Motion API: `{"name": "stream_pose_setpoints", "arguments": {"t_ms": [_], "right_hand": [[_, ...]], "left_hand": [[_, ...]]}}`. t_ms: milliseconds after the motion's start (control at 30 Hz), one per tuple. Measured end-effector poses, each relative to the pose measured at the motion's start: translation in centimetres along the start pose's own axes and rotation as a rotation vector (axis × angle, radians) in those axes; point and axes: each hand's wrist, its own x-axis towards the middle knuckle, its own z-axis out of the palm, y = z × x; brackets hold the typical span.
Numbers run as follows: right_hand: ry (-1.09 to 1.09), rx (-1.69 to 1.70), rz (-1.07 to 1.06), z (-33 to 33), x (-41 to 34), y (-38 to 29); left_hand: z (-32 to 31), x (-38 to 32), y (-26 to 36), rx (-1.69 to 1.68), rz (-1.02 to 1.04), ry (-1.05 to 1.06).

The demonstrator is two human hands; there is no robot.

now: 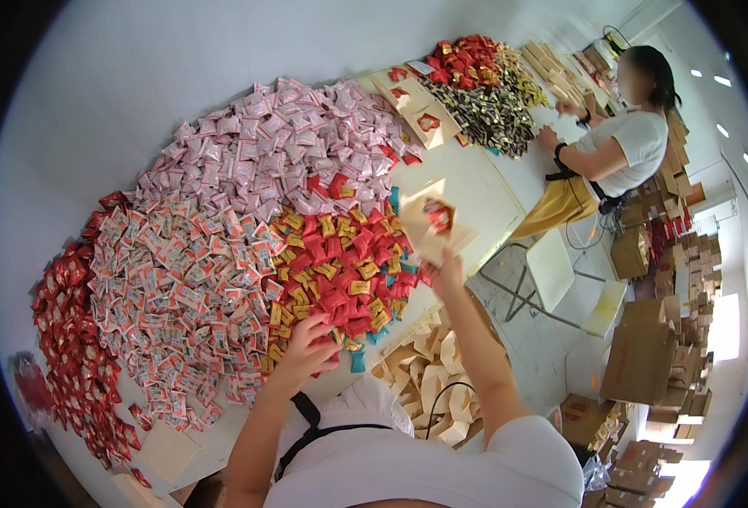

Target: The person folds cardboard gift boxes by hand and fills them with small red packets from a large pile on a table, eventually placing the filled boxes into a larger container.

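My right hand [442, 272] grips the lower edge of an open cream paper box [420, 214] with red packets inside; the box is slightly blurred. Over the near edge of a mixed heap of red and gold wrapped packets [339, 273], my left hand [308, 352] has its fingers bent down among the red ones. Whether it holds any cannot be made out. Left of that heap lies a pile of white-and-orange sachets [177, 279]. Pale pink packets [285, 143] are heaped behind. A few teal packets [358, 362] lie along the near edge.
Shiny dark red packets [69, 330] spread along the table's left end. Two filled boxes [437, 130] stand farther along the white table [475, 184]. A co-worker [628, 140] works beside more packet heaps [494, 114]. Below my right arm is a container of folded paper boxes [437, 374]. Folding chairs [548, 270] and stacked cartons [640, 352] are at right.
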Motion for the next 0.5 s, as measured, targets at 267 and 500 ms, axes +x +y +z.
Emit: {"name": "stream_pose_setpoints", "arguments": {"t_ms": [267, 500], "right_hand": [[0.311, -0.113, -0.205, -4.8, 19.4, -6.8], [0.019, -0.166, -0.387, 6.0, 8.5, -1.9]], "left_hand": [[-8.2, -17.1, -4.3, -0.103, -0.163, 0.652], [-12.5, -30.6, -15.7, -0.474, 0.028, 1.166]]}}
